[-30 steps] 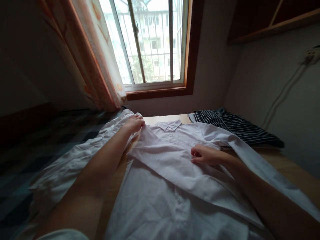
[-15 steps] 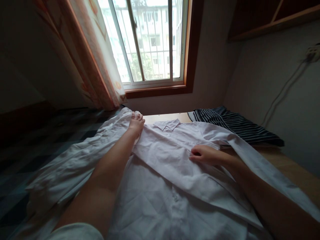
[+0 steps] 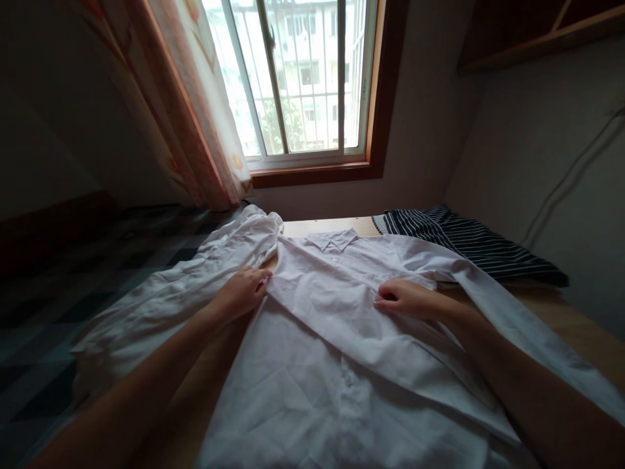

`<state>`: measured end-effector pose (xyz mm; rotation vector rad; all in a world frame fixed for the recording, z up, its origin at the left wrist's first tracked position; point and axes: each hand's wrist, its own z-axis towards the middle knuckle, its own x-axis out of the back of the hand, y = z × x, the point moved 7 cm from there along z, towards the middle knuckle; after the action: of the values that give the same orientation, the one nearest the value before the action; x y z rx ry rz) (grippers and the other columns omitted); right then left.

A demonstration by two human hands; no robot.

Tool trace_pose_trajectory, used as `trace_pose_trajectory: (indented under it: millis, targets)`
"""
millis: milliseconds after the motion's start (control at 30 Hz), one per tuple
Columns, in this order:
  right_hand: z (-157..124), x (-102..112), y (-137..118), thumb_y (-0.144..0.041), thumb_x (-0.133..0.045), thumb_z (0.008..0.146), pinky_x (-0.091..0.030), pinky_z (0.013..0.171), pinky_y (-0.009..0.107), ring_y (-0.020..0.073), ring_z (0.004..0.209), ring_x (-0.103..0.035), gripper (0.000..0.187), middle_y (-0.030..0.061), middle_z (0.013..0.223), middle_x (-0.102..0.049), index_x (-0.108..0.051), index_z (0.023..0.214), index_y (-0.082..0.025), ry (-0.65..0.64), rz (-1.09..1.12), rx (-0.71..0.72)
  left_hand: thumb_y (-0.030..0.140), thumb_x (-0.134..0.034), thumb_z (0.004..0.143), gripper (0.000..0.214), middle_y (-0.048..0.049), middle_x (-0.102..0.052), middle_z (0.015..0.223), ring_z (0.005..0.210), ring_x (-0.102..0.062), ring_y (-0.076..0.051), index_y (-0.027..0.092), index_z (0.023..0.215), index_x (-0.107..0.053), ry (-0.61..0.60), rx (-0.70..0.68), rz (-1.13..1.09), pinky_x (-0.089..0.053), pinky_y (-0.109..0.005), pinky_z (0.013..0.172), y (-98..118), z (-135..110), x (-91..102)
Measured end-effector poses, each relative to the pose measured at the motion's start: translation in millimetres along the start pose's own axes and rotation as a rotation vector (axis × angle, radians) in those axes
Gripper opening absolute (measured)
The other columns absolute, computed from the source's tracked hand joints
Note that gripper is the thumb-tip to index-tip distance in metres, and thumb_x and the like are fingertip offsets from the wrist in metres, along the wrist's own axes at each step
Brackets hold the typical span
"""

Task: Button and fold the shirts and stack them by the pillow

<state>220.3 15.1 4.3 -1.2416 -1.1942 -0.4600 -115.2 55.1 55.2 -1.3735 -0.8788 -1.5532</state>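
Note:
A white button-up shirt (image 3: 303,384) lies spread front up, collar toward the window. One sleeve (image 3: 336,312) is folded slantwise across its front, and the other stretches out to the right. My left hand (image 3: 244,290) is at the shirt's left edge near the shoulder fold, with fingertips and thumb closed on the cloth there. On the right part of the chest, my right hand (image 3: 407,301) rests with curled fingers, thumb and forefinger pinched at the fabric. Its lower fingers are hidden. Left of the shirt lies a crumpled white garment (image 3: 195,286).
A black-and-white striped garment (image 3: 469,241) lies at the back right of the wooden tabletop (image 3: 581,332). Dark checked cloth (image 3: 49,312) covers the surface on the left. Behind are a barred window (image 3: 303,85) and a patterned curtain (image 3: 180,104).
My left hand has let go of the crumpled garment's far end and come back toward me, to the shirt's left edge. My right hand stays on the shirt. The view has shifted slightly.

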Motion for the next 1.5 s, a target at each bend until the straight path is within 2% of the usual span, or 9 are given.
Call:
trace_pose_trajectory:
  millis: [300, 533, 667, 833, 1033, 1133, 1267, 1400, 1500]
  targets:
    - [-1.0, -1.6, 1.2, -0.045, -0.056, 0.088, -0.031, 0.058, 0.026, 0.0146, 0.066, -0.048, 0.032, 0.0026, 0.074, -0.06, -0.058, 0.072, -0.018, 0.006, 0.0, 0.004, 0.023, -0.054, 0.085, 0.044, -0.0119, -0.064, 0.128, 0.124, -0.053, -0.032, 0.021, 0.129, -0.06, 0.032, 0.095, 0.123, -0.042, -0.045, 0.103, 5.7, -29.1, -5.1]
    - [1.1, -4.7, 4.4, -0.048, -0.055, 0.088, -0.03, 0.057, 0.027, 0.0148, 0.065, -0.047, 0.034, 0.0021, 0.072, -0.059, -0.057, 0.07, -0.018, 0.004, 0.018, 0.011, 0.015, -0.042, 0.093, 0.031, -0.0114, -0.07, 0.094, 0.1, -0.061, -0.029, 0.017, 0.108, -0.069, 0.194, -0.04, 0.289, -0.045, -0.044, 0.09, 27.4, -28.5, 4.9]
    - [1.1, -4.4, 6.4, -0.049, -0.055, 0.088, -0.031, 0.058, 0.027, 0.015, 0.065, -0.047, 0.035, 0.0019, 0.072, -0.059, -0.057, 0.071, -0.019, 0.019, 0.018, 0.019, 0.016, -0.041, 0.095, 0.032, -0.0121, -0.069, 0.095, 0.101, -0.06, -0.03, 0.016, 0.106, -0.07, 0.248, -0.087, 0.403, -0.043, -0.044, 0.09, 37.0, -35.9, 18.3]
    - [2.1, -5.4, 7.8, -0.049, -0.055, 0.088, -0.03, 0.057, 0.027, 0.0152, 0.066, -0.047, 0.035, 0.0023, 0.072, -0.059, -0.057, 0.07, -0.019, 0.003, 0.005, 0.022, 0.007, -0.038, 0.092, 0.037, -0.0152, -0.07, 0.104, 0.106, -0.061, -0.03, 0.012, 0.111, -0.07, 0.161, -0.1, 0.44, -0.045, -0.044, 0.093, 33.8, -47.7, 8.6]
    - [2.1, -4.6, 6.0, -0.05, -0.055, 0.088, -0.03, 0.057, 0.027, 0.0149, 0.066, -0.047, 0.036, 0.0025, 0.072, -0.058, -0.056, 0.07, -0.019, -0.003, -0.004, 0.01, 0.008, -0.042, 0.089, 0.035, -0.0181, -0.063, 0.131, 0.131, -0.05, -0.034, 0.012, 0.106, -0.072, 0.077, -0.043, 0.351, -0.039, -0.046, 0.109, 22.7, -58.5, -0.8]
    - [1.1, -4.4, 4.7, -0.051, -0.055, 0.088, -0.03, 0.057, 0.027, 0.015, 0.066, -0.047, 0.037, 0.0031, 0.073, -0.06, -0.057, 0.072, -0.018, -0.008, 0.006, 0.004, 0.008, -0.041, 0.088, 0.039, -0.0149, -0.063, 0.13, 0.126, -0.053, -0.03, 0.015, 0.114, -0.069, 0.113, 0.012, 0.219, -0.043, -0.043, 0.106, 30.1, -45.3, 14.5]
    - [1.0, -4.4, 5.0, -0.052, -0.055, 0.088, -0.031, 0.057, 0.028, 0.015, 0.065, -0.047, 0.038, 0.0031, 0.073, -0.06, -0.057, 0.071, -0.018, 0.004, -0.006, 0.011, 0.022, -0.038, 0.097, 0.036, -0.0114, -0.068, 0.12, 0.116, -0.06, -0.023, 0.016, 0.119, -0.066, 0.104, -0.063, -0.02, -0.045, -0.036, 0.105, 55.6, -8.6, 16.1]
    - [1.7, -5.3, 6.8, -0.052, -0.054, 0.088, -0.032, 0.059, 0.028, 0.0159, 0.067, -0.048, 0.038, 0.0035, 0.073, -0.06, -0.056, 0.07, -0.018, 0.008, -0.021, 0.016, 0.033, -0.034, 0.101, 0.043, -0.018, -0.064, 0.128, 0.122, -0.058, -0.026, 0.008, 0.118, -0.065, -0.009, 0.0, -0.065, -0.039, -0.037, 0.11, 67.0, 25.1, -16.1]
    - [2.4, -5.6, 8.3, -0.051, -0.054, 0.088, -0.032, 0.058, 0.028, 0.0165, 0.068, -0.05, 0.037, 0.0044, 0.075, -0.062, -0.057, 0.071, -0.018, 0.002, -0.029, 0.011, 0.044, -0.035, 0.1, 0.06, -0.0266, -0.045, 0.148, 0.142, -0.039, -0.034, -0.002, 0.136, -0.052, -0.142, 0.178, -0.054, -0.029, -0.041, 0.118, 61.1, 35.9, -47.4]
